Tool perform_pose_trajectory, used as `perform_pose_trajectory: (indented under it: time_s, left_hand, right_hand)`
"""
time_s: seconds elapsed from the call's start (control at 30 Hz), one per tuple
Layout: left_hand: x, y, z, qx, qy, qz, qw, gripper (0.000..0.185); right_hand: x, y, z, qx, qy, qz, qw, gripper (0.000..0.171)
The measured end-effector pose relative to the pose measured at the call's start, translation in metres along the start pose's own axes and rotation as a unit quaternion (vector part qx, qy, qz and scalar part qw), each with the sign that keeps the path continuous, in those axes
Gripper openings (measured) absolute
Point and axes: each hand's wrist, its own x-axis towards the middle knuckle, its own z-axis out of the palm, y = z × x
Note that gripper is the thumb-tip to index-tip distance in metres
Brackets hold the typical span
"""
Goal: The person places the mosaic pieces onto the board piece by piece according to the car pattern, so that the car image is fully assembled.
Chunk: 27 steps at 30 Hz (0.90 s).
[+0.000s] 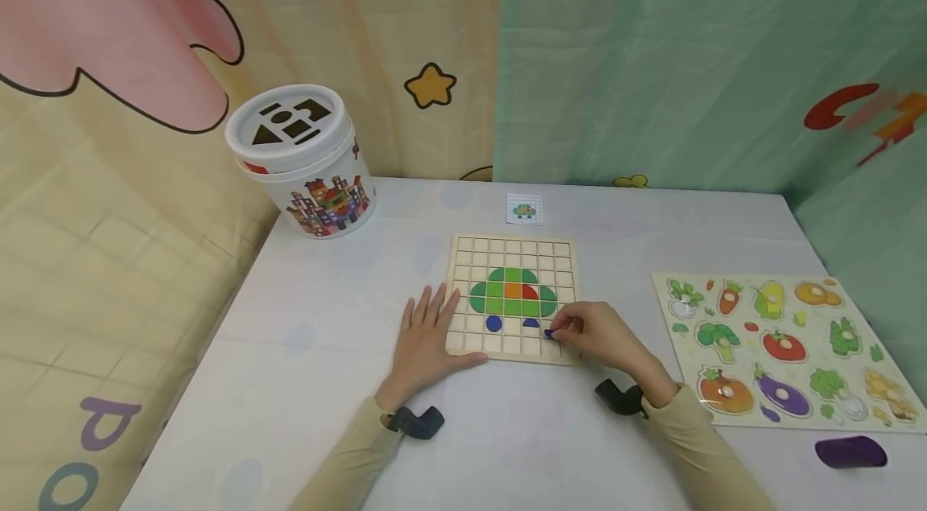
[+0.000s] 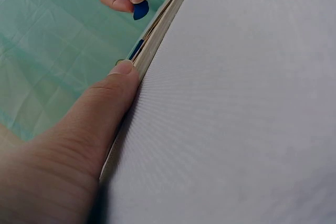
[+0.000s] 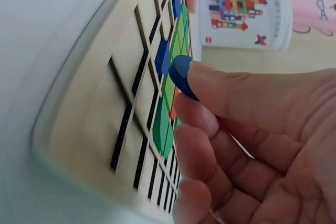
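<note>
A square wooden grid board (image 1: pixel 463 259) lies on the table with a car-like pattern of green, orange and red tiles (image 1: pixel 512 291) in its cells. Below the pattern sit a blue circle (image 1: pixel 494 323) and, further right, a blue half-circle tile (image 1: pixel 531 323). Between thumb and fingers, my right hand (image 1: pixel 604 334) pinches another blue half-circle tile (image 3: pixel 181 74), held over the board's lower right part. With fingers spread, my left hand (image 1: pixel 427 346) rests at the board's left edge, its thumb (image 2: pixel 107 95) along the near edge.
A small picture card (image 1: pixel 524 209) showing a similar car lies behind the board. At the back left stands a white bucket (image 1: pixel 311 165) with shaped holes in its lid. A vegetable puzzle board (image 1: pixel 746 358) is on the right, with a purple object (image 1: pixel 850 452) in front.
</note>
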Motion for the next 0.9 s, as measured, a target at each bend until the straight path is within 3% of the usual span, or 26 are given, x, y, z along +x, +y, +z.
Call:
perform_pose_trajectory:
  time_s: [0.37, 0.9]
  left_hand:
    - [0.000, -0.001, 0.003, 0.003, -0.007, -0.004, 1.0000, 0.112]
    - [0.001, -0.001, 0.003, 0.004, -0.010, -0.005, 0.9999, 0.112]
  right_hand:
    - [0.021, -0.013, 0.017, -0.023, -0.005, 0.015, 1.000, 0.009]
    - [0.028, -0.015, 0.021, -0.038, -0.002, 0.031, 0.999, 0.015]
